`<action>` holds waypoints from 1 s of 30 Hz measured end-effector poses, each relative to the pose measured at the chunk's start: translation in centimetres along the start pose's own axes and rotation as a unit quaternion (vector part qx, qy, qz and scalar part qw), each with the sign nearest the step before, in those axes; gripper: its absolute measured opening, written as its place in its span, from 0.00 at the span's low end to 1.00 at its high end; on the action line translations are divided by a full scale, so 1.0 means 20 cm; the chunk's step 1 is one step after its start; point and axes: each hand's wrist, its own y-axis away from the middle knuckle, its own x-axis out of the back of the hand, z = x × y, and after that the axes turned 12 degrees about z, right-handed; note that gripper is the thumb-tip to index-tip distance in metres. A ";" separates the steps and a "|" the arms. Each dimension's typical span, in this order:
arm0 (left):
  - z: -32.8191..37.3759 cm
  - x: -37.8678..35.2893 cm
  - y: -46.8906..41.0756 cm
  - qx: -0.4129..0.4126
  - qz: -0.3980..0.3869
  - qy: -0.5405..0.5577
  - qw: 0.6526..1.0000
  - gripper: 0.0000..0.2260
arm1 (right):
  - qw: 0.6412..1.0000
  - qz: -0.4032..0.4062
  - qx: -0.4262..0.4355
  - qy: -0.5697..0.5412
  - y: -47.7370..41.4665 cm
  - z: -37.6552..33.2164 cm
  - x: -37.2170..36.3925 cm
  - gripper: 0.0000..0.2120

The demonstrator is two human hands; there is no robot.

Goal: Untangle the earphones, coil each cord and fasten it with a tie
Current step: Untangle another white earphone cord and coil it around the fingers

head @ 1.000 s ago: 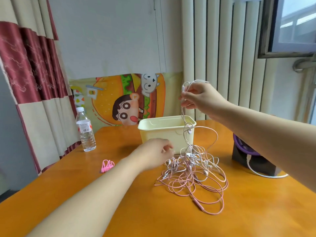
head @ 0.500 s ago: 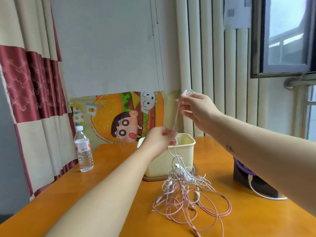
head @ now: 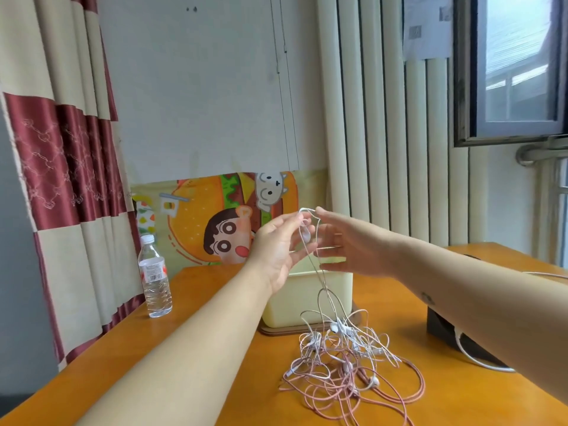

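Observation:
A tangle of pink and white earphones [head: 347,364] lies on the orange table [head: 153,379] in front of a cream box [head: 307,299]. One white cord [head: 321,281] rises taut out of the pile to a small loop held above the box. My left hand [head: 276,250] pinches that cord near the loop, and an earbud hangs by its fingers. My right hand [head: 350,244] faces it with fingers spread and straight; its index fingertip touches the top of the loop. No ties are in sight.
A clear water bottle [head: 155,281] stands at the table's left edge by the curtain. A black box [head: 442,330] with a white cable sits at the right under my right forearm. The wall with the cartoon poster is close behind the cream box.
My left hand rose from the pile up the cord to meet my right hand. My right hand's fingers have spread open. More of the white cord is pulled taut.

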 end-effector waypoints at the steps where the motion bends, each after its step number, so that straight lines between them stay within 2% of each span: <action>1: 0.02 -0.01 0.00 -0.004 0.005 0.016 1.000 0.05 | 0.999 -0.038 0.007 0.036 0.00 0.01 0.00 0.22; 3: 0.06 -0.02 0.00 -0.021 0.012 0.037 0.999 0.06 | 0.991 -0.091 0.036 0.097 0.01 0.02 0.01 0.17; 5: 0.11 -0.03 -0.02 -0.043 0.026 0.046 0.998 0.08 | 0.982 -0.075 0.075 0.156 0.02 0.02 0.02 0.12; 8: 0.18 -0.01 -0.05 -0.075 0.068 0.047 0.994 0.09 | 0.972 -0.039 0.083 0.218 0.01 0.02 0.05 0.15; 12: 0.22 0.03 -0.08 -0.095 0.097 0.035 0.990 0.10 | 0.917 -0.040 0.068 0.392 0.01 0.07 0.09 0.09; 13: 0.22 0.04 -0.08 -0.099 0.104 0.027 0.989 0.09 | 0.909 -0.046 0.056 0.409 0.01 0.09 0.10 0.08; 18: 0.17 0.11 -0.11 -0.131 0.167 -0.017 0.977 0.10 | 0.924 -0.040 0.028 0.380 -0.01 0.13 0.15 0.09; 21: 0.17 0.11 -0.10 -0.102 0.138 0.046 0.984 0.08 | 0.871 -0.015 0.028 0.490 -0.03 0.15 0.15 0.08; 24: 0.20 0.09 -0.09 -0.098 0.116 0.070 0.986 0.09 | 0.817 -0.008 0.024 0.576 -0.04 0.17 0.14 0.12; 26: 0.22 0.08 -0.07 -0.099 0.107 0.081 0.986 0.10 | 0.796 -0.001 0.024 0.605 -0.03 0.18 0.11 0.13; 28: 0.22 0.07 -0.05 -0.093 0.098 0.096 0.986 0.11 | 0.792 -0.007 0.006 0.611 -0.03 0.20 0.10 0.16; 30: 0.23 0.06 -0.04 -0.088 0.097 0.116 0.985 0.12 | 0.778 -0.017 -0.001 0.628 -0.03 0.24 0.09 0.21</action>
